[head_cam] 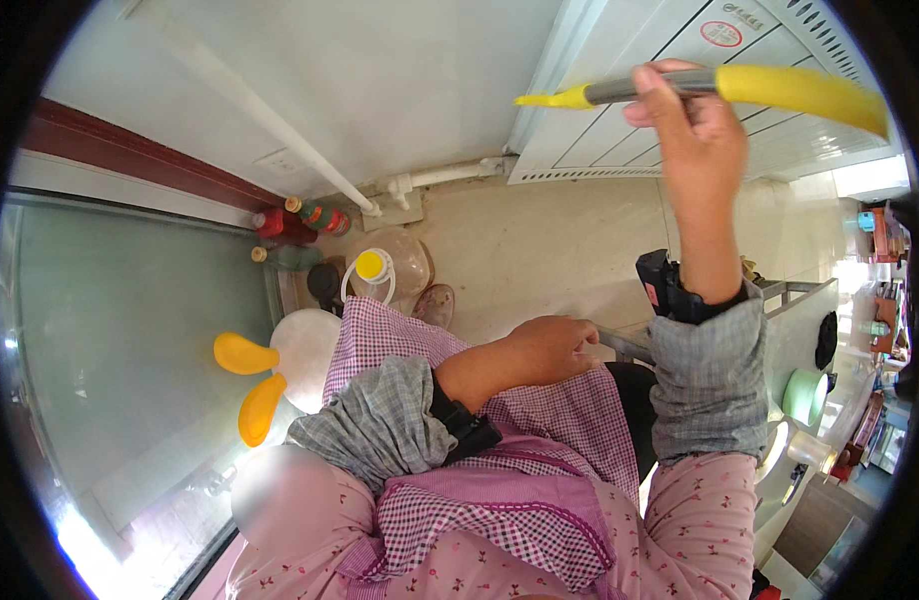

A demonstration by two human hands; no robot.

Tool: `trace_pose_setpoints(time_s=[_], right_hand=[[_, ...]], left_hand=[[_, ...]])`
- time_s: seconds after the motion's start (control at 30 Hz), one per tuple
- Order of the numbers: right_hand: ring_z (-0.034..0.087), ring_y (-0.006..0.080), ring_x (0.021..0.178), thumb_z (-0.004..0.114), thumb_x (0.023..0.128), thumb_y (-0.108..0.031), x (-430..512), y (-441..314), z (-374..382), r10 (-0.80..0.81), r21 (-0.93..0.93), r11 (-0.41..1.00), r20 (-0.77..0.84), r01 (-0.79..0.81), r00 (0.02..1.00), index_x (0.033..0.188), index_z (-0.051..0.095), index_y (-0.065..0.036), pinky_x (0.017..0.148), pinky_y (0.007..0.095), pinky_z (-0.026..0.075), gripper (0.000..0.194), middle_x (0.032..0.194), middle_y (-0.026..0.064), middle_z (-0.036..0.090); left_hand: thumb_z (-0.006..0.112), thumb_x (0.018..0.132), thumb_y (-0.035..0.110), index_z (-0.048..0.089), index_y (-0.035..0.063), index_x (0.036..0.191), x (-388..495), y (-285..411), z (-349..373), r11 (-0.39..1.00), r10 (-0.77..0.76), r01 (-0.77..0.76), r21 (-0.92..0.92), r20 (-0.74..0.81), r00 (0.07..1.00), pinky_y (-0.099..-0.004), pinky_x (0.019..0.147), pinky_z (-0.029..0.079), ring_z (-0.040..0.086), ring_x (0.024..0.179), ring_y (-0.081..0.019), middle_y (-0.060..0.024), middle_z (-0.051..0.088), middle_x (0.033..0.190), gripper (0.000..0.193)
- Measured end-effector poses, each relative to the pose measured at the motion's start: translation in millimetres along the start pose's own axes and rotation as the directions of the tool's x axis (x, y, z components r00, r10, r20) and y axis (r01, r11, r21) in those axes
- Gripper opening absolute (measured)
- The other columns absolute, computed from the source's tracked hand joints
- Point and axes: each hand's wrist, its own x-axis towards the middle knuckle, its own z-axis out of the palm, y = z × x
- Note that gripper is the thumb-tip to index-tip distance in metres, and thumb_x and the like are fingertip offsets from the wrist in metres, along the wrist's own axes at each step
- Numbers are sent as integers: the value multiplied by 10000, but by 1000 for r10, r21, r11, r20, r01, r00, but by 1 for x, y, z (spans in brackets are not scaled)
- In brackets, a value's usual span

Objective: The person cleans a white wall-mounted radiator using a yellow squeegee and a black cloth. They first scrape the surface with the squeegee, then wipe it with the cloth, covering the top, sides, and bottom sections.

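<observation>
My raised right hand (688,112) grips the grey handle of a long, thin tool (782,82), possibly a duster. A short, pointed yellow piece forms its left end. On the right, a long yellow part curves down in front of a white slatted metal panel (617,142) with rows of vent holes. My left hand (557,349) is low across my body, over the pink checked apron (399,334). Its fingers are loosely bent and apart, and nothing shows in them; the palm is hidden. Black bands with small devices circle both wrists.
A clear plastic jug (407,262) with a yellow cap, a red bottle (287,225) and green bottles stand by the wall corner. White pipes (452,176) run along the wall. A white object (306,360) with two orange flaps is at left. A green bowl (803,397) rests at right.
</observation>
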Motion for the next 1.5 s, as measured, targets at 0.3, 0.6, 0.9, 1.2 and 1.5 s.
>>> trace_pose_setpoints(time_s=[0.3,0.6,0.9,1.2,1.5], right_hand=[[713,121,705,778,920,-182,-1,8,-3,-51,22,998,-37,52,998,1026,680,36,676,243,563,262,847,71,725],[711,117,729,760,936,-182,-20,14,-12,103,-4,995,1,-103,995,1076,673,34,682,243,567,271,842,55,714],[732,201,930,595,1055,-205,-126,-104,-213,202,470,882,-429,27,881,1270,595,73,862,313,632,351,1083,169,719],[690,275,1136,576,1052,-145,-304,-125,-289,469,622,782,-627,37,622,1283,580,68,973,331,601,314,1214,173,677],[691,310,1120,585,1051,-160,-354,-47,-314,593,706,649,-703,283,393,1209,588,98,967,350,618,302,1171,213,686]], left_hand=[[695,909,351,654,18,1179,-2,0,0,1000,18,-17,10,-29,999,-430,851,535,684,985,-354,-180,712,1046,431],[691,894,351,664,26,1167,4,-2,-1,1000,20,-19,23,-36,999,-438,838,536,694,952,-354,-167,732,995,426],[698,911,371,671,30,1199,1,-27,-2,996,-16,18,88,-24,1000,-391,857,554,709,961,-288,-164,736,1069,447],[680,973,284,632,23,1260,-41,-34,6,958,-277,277,-73,15,961,-286,769,537,668,870,-143,-51,701,1003,391],[694,966,305,638,18,1245,-71,-37,17,922,-373,367,-126,-32,927,-291,741,543,666,860,-149,-70,698,1031,404]])
